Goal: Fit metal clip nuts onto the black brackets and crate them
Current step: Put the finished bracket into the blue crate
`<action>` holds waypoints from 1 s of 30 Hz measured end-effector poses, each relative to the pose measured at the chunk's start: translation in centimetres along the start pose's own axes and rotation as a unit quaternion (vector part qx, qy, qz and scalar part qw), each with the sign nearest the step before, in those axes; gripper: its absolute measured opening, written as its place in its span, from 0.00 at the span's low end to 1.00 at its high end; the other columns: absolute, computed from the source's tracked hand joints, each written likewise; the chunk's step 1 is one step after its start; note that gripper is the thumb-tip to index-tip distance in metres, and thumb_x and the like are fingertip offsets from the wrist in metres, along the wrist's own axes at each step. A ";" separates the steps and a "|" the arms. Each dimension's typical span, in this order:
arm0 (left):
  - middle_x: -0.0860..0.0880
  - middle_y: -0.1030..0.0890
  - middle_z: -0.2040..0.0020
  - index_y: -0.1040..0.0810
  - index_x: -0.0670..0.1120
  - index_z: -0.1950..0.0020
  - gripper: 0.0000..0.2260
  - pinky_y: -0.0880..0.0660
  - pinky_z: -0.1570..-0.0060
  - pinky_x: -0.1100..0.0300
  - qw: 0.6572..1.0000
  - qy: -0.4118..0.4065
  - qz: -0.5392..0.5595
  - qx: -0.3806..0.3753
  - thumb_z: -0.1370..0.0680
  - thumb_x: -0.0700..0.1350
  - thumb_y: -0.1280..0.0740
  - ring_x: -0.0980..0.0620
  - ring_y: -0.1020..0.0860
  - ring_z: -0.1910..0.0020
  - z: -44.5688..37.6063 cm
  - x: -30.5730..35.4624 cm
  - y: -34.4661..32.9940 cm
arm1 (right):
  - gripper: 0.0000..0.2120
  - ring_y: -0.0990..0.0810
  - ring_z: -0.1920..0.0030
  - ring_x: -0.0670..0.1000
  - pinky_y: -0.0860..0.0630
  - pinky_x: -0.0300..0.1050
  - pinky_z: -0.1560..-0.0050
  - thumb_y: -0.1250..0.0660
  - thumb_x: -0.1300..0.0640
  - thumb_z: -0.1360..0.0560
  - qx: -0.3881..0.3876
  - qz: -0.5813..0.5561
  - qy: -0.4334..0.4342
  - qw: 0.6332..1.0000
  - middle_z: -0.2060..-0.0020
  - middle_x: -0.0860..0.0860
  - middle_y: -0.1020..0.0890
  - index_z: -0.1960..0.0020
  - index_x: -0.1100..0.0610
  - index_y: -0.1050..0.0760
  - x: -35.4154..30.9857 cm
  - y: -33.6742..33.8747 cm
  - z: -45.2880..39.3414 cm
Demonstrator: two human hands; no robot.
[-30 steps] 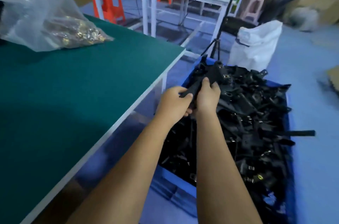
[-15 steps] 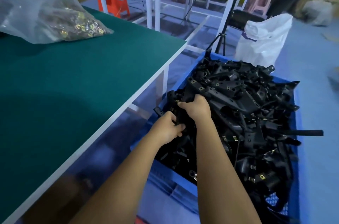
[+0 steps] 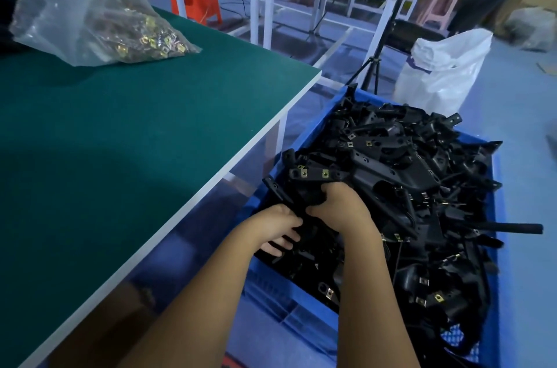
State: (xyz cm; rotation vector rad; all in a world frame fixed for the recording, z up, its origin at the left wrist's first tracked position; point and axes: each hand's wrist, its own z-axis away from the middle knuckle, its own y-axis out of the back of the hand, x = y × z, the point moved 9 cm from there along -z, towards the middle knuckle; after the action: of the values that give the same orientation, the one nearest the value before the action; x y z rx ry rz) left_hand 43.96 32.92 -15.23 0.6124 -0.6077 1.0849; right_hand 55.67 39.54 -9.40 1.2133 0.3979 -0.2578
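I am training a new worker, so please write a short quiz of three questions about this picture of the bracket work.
1. True or false: the bag of clip nuts lies inside the blue crate.
2. Where are both hands? A) flat on the green table B) among the black brackets in the crate C) on the white sack
3. Fill in: the white sack stands on the ____.

Key: 1 false, it lies on the green table; 2 B, left hand, right hand; 3 floor.
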 end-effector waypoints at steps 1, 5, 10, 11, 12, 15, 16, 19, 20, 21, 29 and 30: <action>0.50 0.18 0.47 0.33 0.50 0.29 0.16 0.22 0.49 0.55 1.000 -0.006 0.013 0.005 0.16 0.50 0.40 0.51 0.19 0.51 0.1 0.0 0.2 | 0.16 0.22 0.49 0.58 0.22 0.51 0.50 0.28 0.55 0.27 0.034 -0.001 -0.006 0.999 0.41 0.56 0.26 0.41 0.59 0.24 0.1 0.3 -0.1; 0.54 0.20 0.42 0.39 0.57 0.24 0.21 0.25 0.39 0.53 0.999 -0.034 0.034 0.005 0.16 0.51 0.40 0.51 0.19 0.46 0.4 0.9 0.1 | 0.18 0.23 0.49 0.60 0.22 0.53 0.52 0.29 0.50 0.25 0.133 -0.025 -0.072 0.988 0.40 0.56 0.29 0.41 0.60 0.24 1.1 1.9 -0.6; 0.60 0.22 0.50 0.36 0.58 0.25 0.20 0.26 0.37 0.53 0.998 -0.053 0.040 0.001 0.17 0.51 0.40 0.53 0.19 0.46 0.4 1.7 -0.1 | 0.21 0.27 0.42 0.62 0.27 0.51 0.56 0.39 0.43 0.19 0.135 0.004 -0.111 0.985 0.35 0.59 0.31 0.50 0.62 0.24 1.9 2.3 -1.7; 0.60 0.22 0.50 0.35 0.58 0.25 0.19 0.26 0.37 0.53 0.998 -0.055 0.042 0.001 0.17 0.52 0.40 0.53 0.19 0.46 0.3 1.8 0.0 | 0.19 0.26 0.43 0.62 0.29 0.50 0.57 0.39 0.45 0.18 0.136 0.003 -0.117 0.984 0.35 0.59 0.32 0.52 0.61 0.26 2.0 2.4 -1.8; 0.61 0.21 0.50 0.35 0.57 0.25 0.19 0.26 0.38 0.53 0.997 -0.057 0.044 0.000 0.17 0.52 0.40 0.53 0.19 0.47 0.3 1.8 0.0 | 0.17 0.25 0.46 0.62 0.29 0.49 0.58 0.39 0.47 0.18 0.144 -0.006 -0.124 0.982 0.36 0.59 0.31 0.53 0.61 0.27 2.2 2.5 -1.9; 0.61 0.20 0.47 0.34 0.59 0.26 0.18 0.25 0.41 0.54 0.995 -0.071 0.070 -0.005 0.17 0.51 0.40 0.52 0.17 0.48 0.2 1.7 0.0 | 0.13 0.22 0.56 0.60 0.29 0.47 0.61 0.35 0.51 0.20 0.198 -0.040 -0.154 0.967 0.45 0.57 0.25 0.56 0.61 0.27 3.1 3.5 -1.5; 0.61 0.19 0.46 0.32 0.60 0.28 0.17 0.24 0.43 0.55 0.993 -0.083 0.088 -0.001 0.17 0.49 0.40 0.52 0.16 0.49 0.2 1.8 0.1 | 0.13 0.22 0.58 0.60 0.29 0.46 0.62 0.34 0.52 0.20 0.219 -0.049 -0.160 0.961 0.48 0.57 0.25 0.57 0.61 0.26 3.3 3.8 -1.3; 0.65 0.19 0.47 0.28 0.62 0.33 0.19 0.24 0.48 0.61 0.986 -0.136 0.099 0.018 0.17 0.41 0.43 0.59 0.18 0.48 0.2 2.8 0.3 | 0.11 0.31 0.69 0.55 0.38 0.41 0.70 0.36 0.55 0.21 0.281 -0.084 -0.167 0.941 0.58 0.56 0.26 0.60 0.60 0.30 3.6 4.9 -0.5; 0.66 0.21 0.47 0.28 0.62 0.33 0.20 0.26 0.51 0.66 0.985 -0.152 0.083 0.022 0.17 0.39 0.44 0.62 0.20 0.47 0.4 3.2 0.3 | 0.09 0.34 0.71 0.53 0.41 0.40 0.71 0.38 0.57 0.21 0.308 -0.111 -0.170 0.929 0.59 0.55 0.27 0.59 0.59 0.31 3.7 5.3 0.0; 0.66 0.22 0.45 0.28 0.61 0.34 0.21 0.27 0.54 0.70 0.984 -0.165 0.068 0.027 0.18 0.37 0.45 0.65 0.22 0.47 0.5 3.6 0.3 | 0.07 0.34 0.71 0.52 0.42 0.41 0.72 0.39 0.58 0.22 0.337 -0.146 -0.172 0.914 0.58 0.55 0.28 0.57 0.59 0.31 3.7 5.7 0.6; 0.53 0.26 0.30 0.27 0.51 0.29 0.19 0.30 0.47 0.70 0.983 -0.176 -0.015 0.053 0.17 0.37 0.45 0.59 0.27 0.40 0.5 4.1 1.9 | 0.04 0.27 0.64 0.50 0.32 0.46 0.65 0.42 0.59 0.23 0.437 -0.317 -0.136 0.831 0.52 0.51 0.22 0.51 0.53 0.28 2.7 6.9 3.1; 0.53 0.25 0.31 0.27 0.52 0.30 0.18 0.29 0.47 0.68 0.984 -0.171 -0.011 0.049 0.16 0.38 0.45 0.59 0.26 0.41 0.6 4.0 2.1 | 0.05 0.27 0.64 0.49 0.32 0.46 0.65 0.42 0.59 0.23 0.440 -0.325 -0.132 0.826 0.52 0.51 0.22 0.51 0.53 0.27 2.5 7.1 3.1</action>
State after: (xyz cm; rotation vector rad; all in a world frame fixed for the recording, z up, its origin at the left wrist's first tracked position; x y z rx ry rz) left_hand 43.33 35.63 -11.65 0.8997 -0.8461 0.9991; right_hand 61.31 39.02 -3.47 1.8790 0.4544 -1.3035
